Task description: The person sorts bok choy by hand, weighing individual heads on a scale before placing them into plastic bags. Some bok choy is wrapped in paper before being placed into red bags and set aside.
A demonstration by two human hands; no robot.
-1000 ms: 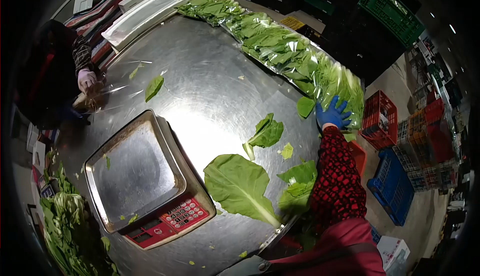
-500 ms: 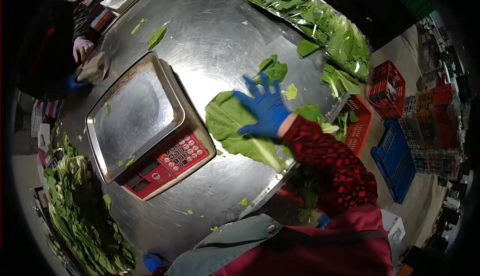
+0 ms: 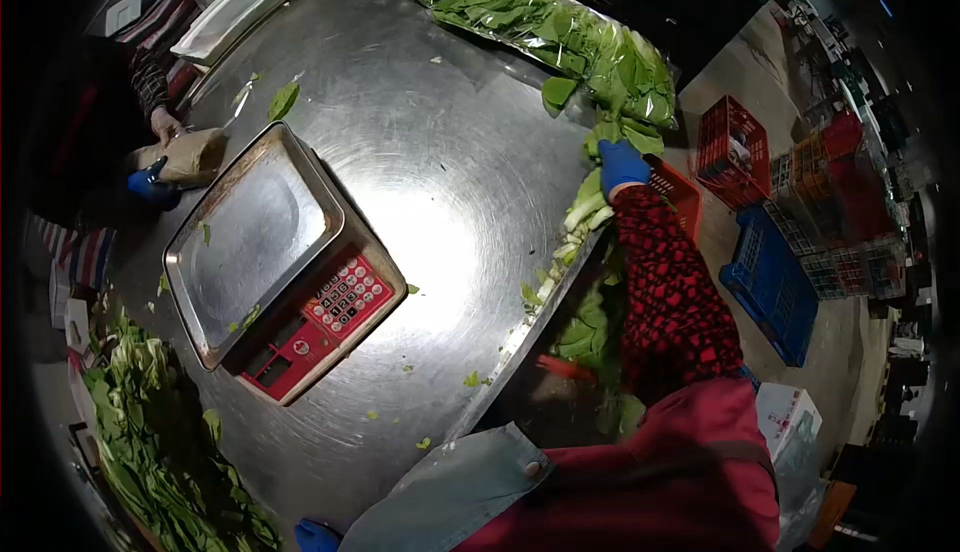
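Note:
My right hand (image 3: 622, 164), in a blue glove, is at the table's right edge. Its fingers are curled over leafy greens (image 3: 603, 136), and pale leaf stalks (image 3: 585, 207) lie just below it. Of my left hand (image 3: 316, 536), only a blue-gloved part shows at the bottom edge; its fingers are hidden. In the middle left of the metal table (image 3: 470, 122) sits a red weighing scale (image 3: 355, 292) with a bare steel pan (image 3: 255, 237). Leaves also hang below the table edge, above a dim space (image 3: 585, 337).
Bagged leafy greens (image 3: 540, 27) line the far edge. More greens (image 3: 150, 422) are heaped at lower left. Across the table, another person's gloved hand (image 3: 153, 185) holds a brown package (image 3: 193, 159). Red (image 3: 733, 147) and blue crates (image 3: 770, 272) stand on the floor at right.
My right hand has moved right and away, from spread over a large leaf to closed at the table edge. The leaves left the table's middle. The other person's package shifted.

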